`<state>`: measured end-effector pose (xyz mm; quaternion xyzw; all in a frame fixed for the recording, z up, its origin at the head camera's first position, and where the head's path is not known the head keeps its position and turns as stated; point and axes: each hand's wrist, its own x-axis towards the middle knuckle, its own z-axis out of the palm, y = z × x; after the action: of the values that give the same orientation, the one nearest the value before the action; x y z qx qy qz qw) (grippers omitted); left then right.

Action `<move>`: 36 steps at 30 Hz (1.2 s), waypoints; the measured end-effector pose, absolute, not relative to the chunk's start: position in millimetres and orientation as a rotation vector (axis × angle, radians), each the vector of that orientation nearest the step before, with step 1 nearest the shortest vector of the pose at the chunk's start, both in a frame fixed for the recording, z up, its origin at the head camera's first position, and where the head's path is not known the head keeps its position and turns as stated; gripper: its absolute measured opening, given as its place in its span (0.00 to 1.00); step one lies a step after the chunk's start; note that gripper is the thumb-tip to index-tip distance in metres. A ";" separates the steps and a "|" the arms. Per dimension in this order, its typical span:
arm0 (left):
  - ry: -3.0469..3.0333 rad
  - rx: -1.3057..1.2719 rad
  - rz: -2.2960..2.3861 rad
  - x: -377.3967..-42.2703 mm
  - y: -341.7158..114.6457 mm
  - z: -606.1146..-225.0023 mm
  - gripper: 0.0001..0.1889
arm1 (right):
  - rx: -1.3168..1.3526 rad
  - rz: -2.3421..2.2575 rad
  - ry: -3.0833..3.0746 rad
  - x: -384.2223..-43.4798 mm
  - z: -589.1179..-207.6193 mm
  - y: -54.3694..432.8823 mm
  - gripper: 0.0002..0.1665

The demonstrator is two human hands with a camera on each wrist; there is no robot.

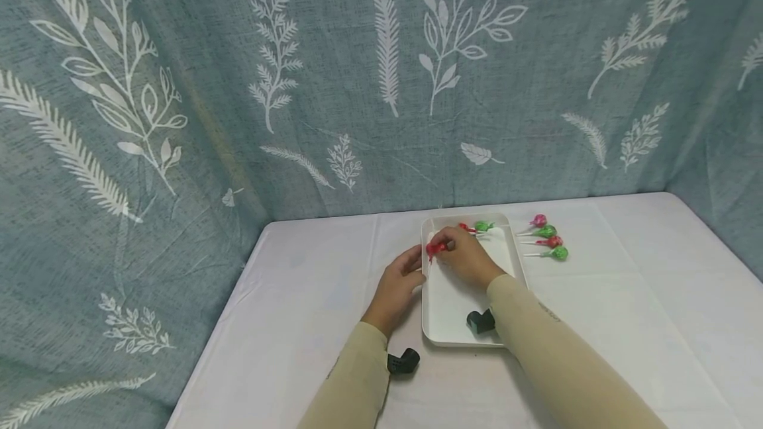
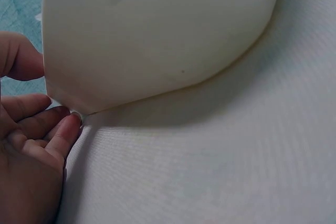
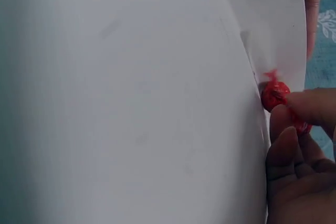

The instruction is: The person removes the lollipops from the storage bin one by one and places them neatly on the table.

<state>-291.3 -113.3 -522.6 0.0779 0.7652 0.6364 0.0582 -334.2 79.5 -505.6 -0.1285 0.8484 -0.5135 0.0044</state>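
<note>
A white tray (image 1: 467, 335) lies on the table, with my left hand (image 1: 395, 290) at its left wall. Seen from the left wrist, the thumb (image 2: 23, 59) lies at the rim and the curled fingers (image 2: 63, 135) hold the wall low down. Over the tray's far left part, my right hand (image 1: 467, 257) pinches a red-wrapped lollipop (image 3: 276, 94) close against the left wall. More red wrapper (image 3: 303, 125) shows between those fingers; whether it is a second lollipop I cannot tell. A green lollipop (image 1: 483, 226) and a red one (image 1: 464, 227) lie at the tray's far end.
Right of the tray, several lollipops lie in a column: a pink one (image 1: 539, 220), a green one (image 1: 548, 232), a red one (image 1: 554, 241) and another green one (image 1: 559, 253). A leaf-patterned curtain (image 1: 357, 85) hangs behind the white-covered table (image 1: 644, 310).
</note>
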 end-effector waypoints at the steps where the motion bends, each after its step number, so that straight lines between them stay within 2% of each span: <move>1: 2.315 0.232 1.931 -291.1 -113.3 -522.3 0.36 | -0.393 -1.623 2.654 -334.1 -505.4 79.4 0.10; 11: 2.301 0.234 1.944 -291.5 -113.9 -521.0 0.36 | -0.285 -1.796 2.599 -333.4 -499.2 78.7 0.14; 20: 2.289 0.226 1.939 -290.8 -113.1 -521.2 0.36 | -0.218 -1.936 2.592 -334.3 -493.2 81.7 0.10; 36: 2.306 0.220 1.937 -294.2 -109.8 -520.7 0.36 | -0.340 -1.828 2.656 -332.1 -471.7 94.4 0.12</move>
<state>-294.2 -109.8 -520.7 0.0726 0.7623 0.6403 0.0606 -332.1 94.4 -471.7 -0.1048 0.8181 -0.5631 -0.0505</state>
